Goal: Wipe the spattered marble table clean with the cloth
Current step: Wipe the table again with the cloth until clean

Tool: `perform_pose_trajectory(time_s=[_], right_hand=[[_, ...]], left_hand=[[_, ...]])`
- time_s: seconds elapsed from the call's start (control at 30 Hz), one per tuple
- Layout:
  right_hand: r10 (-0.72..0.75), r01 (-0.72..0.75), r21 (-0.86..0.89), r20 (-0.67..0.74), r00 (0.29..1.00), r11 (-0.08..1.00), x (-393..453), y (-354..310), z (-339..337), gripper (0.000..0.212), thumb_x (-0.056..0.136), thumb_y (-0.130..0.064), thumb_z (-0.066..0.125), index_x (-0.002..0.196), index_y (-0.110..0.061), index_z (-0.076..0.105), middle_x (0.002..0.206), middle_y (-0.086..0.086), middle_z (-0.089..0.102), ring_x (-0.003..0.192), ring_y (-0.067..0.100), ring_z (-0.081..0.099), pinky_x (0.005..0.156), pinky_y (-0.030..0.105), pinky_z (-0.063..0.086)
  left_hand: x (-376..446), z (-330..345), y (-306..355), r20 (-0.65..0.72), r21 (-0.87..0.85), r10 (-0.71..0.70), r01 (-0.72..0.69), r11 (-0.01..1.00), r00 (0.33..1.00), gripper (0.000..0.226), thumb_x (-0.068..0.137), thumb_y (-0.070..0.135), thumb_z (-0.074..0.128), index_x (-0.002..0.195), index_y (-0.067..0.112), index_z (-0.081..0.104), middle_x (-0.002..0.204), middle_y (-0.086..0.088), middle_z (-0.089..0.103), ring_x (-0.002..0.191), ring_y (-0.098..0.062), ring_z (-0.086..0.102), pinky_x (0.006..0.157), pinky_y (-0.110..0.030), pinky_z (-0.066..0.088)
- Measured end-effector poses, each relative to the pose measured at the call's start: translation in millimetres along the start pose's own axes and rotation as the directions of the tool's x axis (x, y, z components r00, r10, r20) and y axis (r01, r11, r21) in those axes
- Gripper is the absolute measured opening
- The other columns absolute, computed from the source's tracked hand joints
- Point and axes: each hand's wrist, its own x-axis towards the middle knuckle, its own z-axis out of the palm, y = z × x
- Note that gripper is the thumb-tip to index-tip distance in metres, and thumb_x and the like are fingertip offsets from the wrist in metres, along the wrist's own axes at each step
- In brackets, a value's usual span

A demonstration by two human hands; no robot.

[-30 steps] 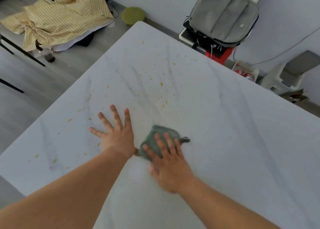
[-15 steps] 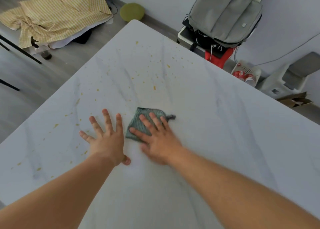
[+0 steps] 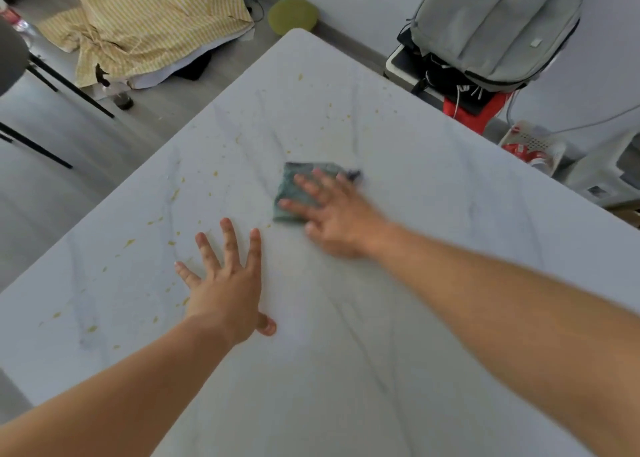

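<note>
White marble with grey veining forms the table (image 3: 433, 214), seen from the head camera, which looks down across it toward its far corner.

Right hand (image 3: 332, 214): fingers straight and spread, palm down, pressing flat on the cloth (image 3: 294, 186). The hand is motion-blurred. No finger curls round the cloth.

Cloth: green, folded to a rough square, lying flat on the table near its centre. The fingers cover its near right part; its far and left edges are exposed. A dark tag or loop projects at its far right corner.

Left hand (image 3: 225, 290): fingers straight and splayed, palm flat on the table, holding nothing. It rests nearer the camera than the cloth, to its left and apart from it.

Yellow spatter marks (image 3: 214, 174) are scattered on the marble to the left of and beyond the cloth, and round the left hand.

Off the table: a yellow striped fabric (image 3: 152, 23) lies on the floor at upper left, a round green cushion (image 3: 293, 15) sits beyond the far corner, and a grey backpack (image 3: 495, 27) stands at upper right.
</note>
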Motion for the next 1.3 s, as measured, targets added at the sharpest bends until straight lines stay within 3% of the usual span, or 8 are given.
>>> perform_pose_trajectory(time_s=[0.2,0.43,0.57,0.7,1.0,1.1,1.2,1.3], right_hand=[[0.859,-0.816,0.344,0.047,0.51,0.465,10,148,-62,0.059,0.105,-0.05,0.011,0.163,-0.044,0.0,0.172,-0.001,-0.017,0.158,0.03,-0.017,0.126,0.051,-0.012],[0.048,-0.047,0.013,-0.066,0.997,0.999,-60,-46,35,0.066,0.096,-0.049,0.014,0.161,-0.05,0.005,0.173,0.0,-0.011,0.159,0.029,-0.015,0.126,0.052,-0.009],[0.094,-0.1,-0.038,-0.15,0.984,0.994,-73,3,34,0.067,0.096,-0.038,0.026,0.162,-0.046,0.017,0.174,0.005,0.008,0.159,0.035,0.004,0.128,0.054,0.002],[0.85,-0.786,0.373,-0.014,0.527,0.493,-61,-22,23,0.062,0.103,-0.039,0.02,0.164,-0.032,0.023,0.174,0.009,0.0,0.159,0.038,-0.001,0.127,0.058,0.002],[-0.307,0.307,-0.012,-0.088,0.948,0.952,-124,-253,96,0.07,0.094,-0.044,0.05,0.16,-0.048,0.027,0.173,-0.007,0.013,0.16,0.024,0.007,0.128,0.047,0.003],[0.123,-0.108,0.071,-0.261,0.957,0.992,-85,-189,82,0.059,0.101,-0.042,0.032,0.16,-0.037,0.03,0.171,0.009,0.022,0.157,0.037,0.016,0.128,0.053,0.009],[0.821,-0.733,0.395,-0.115,0.559,0.554,-58,-239,72,0.067,0.096,-0.039,0.019,0.162,-0.028,0.03,0.172,0.013,0.013,0.157,0.042,0.009,0.127,0.058,0.008],[0.463,-0.409,0.239,-0.253,0.849,0.881,-57,-380,107,0.061,0.098,-0.032,0.036,0.159,-0.031,0.037,0.171,0.012,0.018,0.157,0.041,0.014,0.122,0.063,0.014]], left_hand=[[8,2,2,-0.028,0.059,0.015,-0.013,0.998,0.999,0.161,0.065,0.066,0.086,0.146,0.021,-0.045,0.141,-0.02,-0.062,0.138,-0.058,-0.04,0.11,-0.084,0.002],[9,3,2,-0.034,0.024,0.015,-0.014,1.0,0.999,0.162,0.064,0.066,0.087,0.148,0.02,-0.043,0.143,-0.022,-0.059,0.138,-0.058,-0.04,0.109,-0.085,0.0],[1,12,-1,-0.105,0.004,0.031,-0.03,1.0,0.994,0.156,0.07,0.066,0.083,0.149,0.017,-0.042,0.146,-0.026,-0.055,0.138,-0.059,-0.04,0.109,-0.085,0.002],[-18,28,-14,-0.213,-0.016,0.093,-0.098,0.995,0.973,0.136,0.083,0.068,0.07,0.154,0.018,-0.035,0.151,-0.025,-0.05,0.138,-0.057,-0.041,0.112,-0.08,-0.005],[-46,41,-205,-0.407,-0.377,-0.261,0.099,0.921,0.875,0.062,0.093,0.017,0.052,0.153,0.028,0.042,0.167,-0.013,0.019,0.154,-0.038,0.012,0.125,-0.055,0.009],[-46,33,-287,-0.291,-0.402,-0.43,0.299,0.866,0.855,0.071,0.091,0.014,0.047,0.159,0.023,0.029,0.169,-0.016,0.015,0.155,-0.037,0.011,0.126,-0.054,0.007],[-51,39,-346,-0.169,-0.369,-0.468,0.385,0.846,0.867,0.081,0.094,0.016,0.045,0.165,0.021,0.007,0.173,-0.009,0.001,0.158,-0.033,0.01,0.127,-0.05,0.013],[-49,43,-383,-0.065,-0.357,-0.35,0.306,0.883,0.934,0.088,0.095,0.02,0.052,0.166,0.021,0.0,0.174,-0.002,0.0,0.157,-0.032,0.014,0.125,-0.049,0.022]])
